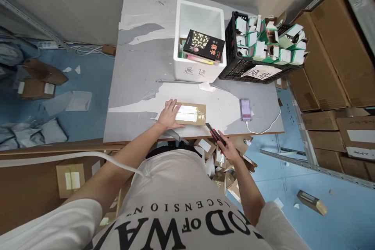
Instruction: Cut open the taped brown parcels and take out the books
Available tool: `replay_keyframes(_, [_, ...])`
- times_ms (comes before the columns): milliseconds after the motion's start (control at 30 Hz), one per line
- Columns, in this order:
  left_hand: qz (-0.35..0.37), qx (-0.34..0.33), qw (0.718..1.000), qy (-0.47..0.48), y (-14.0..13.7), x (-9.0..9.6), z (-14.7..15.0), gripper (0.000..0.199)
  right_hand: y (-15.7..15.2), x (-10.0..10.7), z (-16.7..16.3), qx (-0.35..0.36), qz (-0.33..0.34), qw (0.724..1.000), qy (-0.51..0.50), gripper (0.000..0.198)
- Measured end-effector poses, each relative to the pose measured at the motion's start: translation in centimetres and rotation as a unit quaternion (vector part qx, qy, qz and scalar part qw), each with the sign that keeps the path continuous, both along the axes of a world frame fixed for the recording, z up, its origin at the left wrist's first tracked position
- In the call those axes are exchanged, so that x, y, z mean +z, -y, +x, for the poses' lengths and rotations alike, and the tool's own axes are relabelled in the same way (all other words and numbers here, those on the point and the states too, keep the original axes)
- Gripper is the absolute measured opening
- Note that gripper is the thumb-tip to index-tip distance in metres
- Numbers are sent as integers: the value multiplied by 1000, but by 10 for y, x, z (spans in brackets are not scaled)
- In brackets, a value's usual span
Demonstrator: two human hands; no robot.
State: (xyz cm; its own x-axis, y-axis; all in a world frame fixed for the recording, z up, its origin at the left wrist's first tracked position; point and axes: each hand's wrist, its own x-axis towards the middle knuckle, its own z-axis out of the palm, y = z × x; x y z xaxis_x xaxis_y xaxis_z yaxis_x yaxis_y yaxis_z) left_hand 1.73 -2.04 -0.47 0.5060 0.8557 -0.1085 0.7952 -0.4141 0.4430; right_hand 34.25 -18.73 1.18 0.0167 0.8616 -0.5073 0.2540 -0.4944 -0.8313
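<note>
A small cardboard box (201, 108) with a white label and clear tape lies on the table near its front edge. My left hand (169, 116) grips the box's left end, fingers over the top and thumb along the near side. In my right hand (230, 149) is a red and black utility knife (216, 136), held at the table's front edge. Its tip points at the box's near right corner; whether it touches the cardboard I cannot tell.
Behind the box stand a white foam box (199, 71) holding books and a black crate (231, 64) full of small green-white cartons. A phone (245, 110) on a cable lies at right. Opened cartons (219, 159) pile below the table edge. Shelving with large boxes (325, 54) rises at right.
</note>
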Motion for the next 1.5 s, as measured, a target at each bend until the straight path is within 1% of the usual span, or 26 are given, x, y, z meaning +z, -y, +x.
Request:
replay_keyframes(67, [-4, -9, 1000, 23, 0, 2, -3, 122, 2, 2, 4, -76, 19, 997, -16, 70])
replay_keyframes(100, [-8, -12, 999, 42, -1, 3, -5, 118, 1, 2, 3, -115, 29, 992, -30, 66])
replay_keyframes(167, [-19, 10, 995, 95, -4, 3, -12, 98, -6, -2, -9, -183, 50, 979, -73, 53])
replay_keyframes(233, [-22, 84, 984, 158, -12, 0, -23, 73, -18, -10, -32, -233, 63, 962, -128, 46])
replay_keyframes(300, [-37, 185, 958, 218, -22, -7, -36, 59, -30, -19, -60, -258, 58, 948, -177, 45])
replay_keyframes(333, [-62, 228, 941, 244, -27, -11, -42, 56, -36, -24, -73, -269, 54, 941, -196, 45])
replay_keyframes(367, [-103, 255, 924, 266, -32, -16, -48, 55, -40, -28, -84, -280, 50, 935, -213, 45])
replay_keyframes(400, [-156, 266, 907, 287, -36, -20, -52, 56, -42, -31, -93, -293, 49, 928, -226, 45])
replay_keyframes(467, [-258, 259, 871, 328, -39, -26, -57, 60, -45, -36, -103, -320, 51, 914, -244, 46])
replay_keyframes(500, [-292, 253, 854, 349, -39, -28, -58, 62, -45, -37, -105, -331, 52, 909, -250, 46])
replay_keyframes(567, [-320, 253, 827, 388, -36, -28, -57, 65, -46, -39, -102, -339, 55, 905, -252, 48])
replay_keyframes(633, [-314, 259, 816, 410, -31, -26, -58, 68, -52, -40, -94, -327, 62, 912, -241, 49])
replay_keyframes(700, [-293, 250, 823, 417, -24, -25, -62, 72, -66, -39, -83, -303, 74, 924, -220, 50])
replay_keyframes(767, [-260, 229, 845, 408, -14, -24, -68, 72, -89, -36, -71, -277, 89, 936, -199, 50])
replay_keyframes(867, [-209, 200, 888, 357, 10, -25, -71, 60, -135, -29, -60, -224, 109, 951, -182, 45])
replay_keyframes(933, [-185, 184, 912, 318, 30, -25, -65, 51, -168, -24, -60, -185, 113, 959, -181, 42])
replay_keyframes(1000, [-165, 179, 923, 298, 50, -26, -54, 43, -196, -21, -66, -157, 116, 964, -182, 40])
replay_keyframes(1100, [-153, 190, 924, 294, 73, -28, -34, 38, -226, -21, -81, -123, 126, 968, -176, 36])
replay_keyframes(1167, [-152, 195, 925, 289, 80, -31, -26, 36, -235, -24, -89, -102, 128, 972, -166, 34])
replay_keyframes(1233, [-147, 201, 927, 281, 83, -33, -22, 36, -237, -28, -93, -93, 124, 976, -149, 32])
replay_keyframes(1367, [-129, 191, 937, 264, 80, -35, -22, 33, -234, -34, -91, -103, 126, 978, -131, 31])
replay_keyframes(1500, [-125, 170, 944, 254, 75, -31, -22, 33, -228, -34, -88, -112, 131, 974, -147, 33])
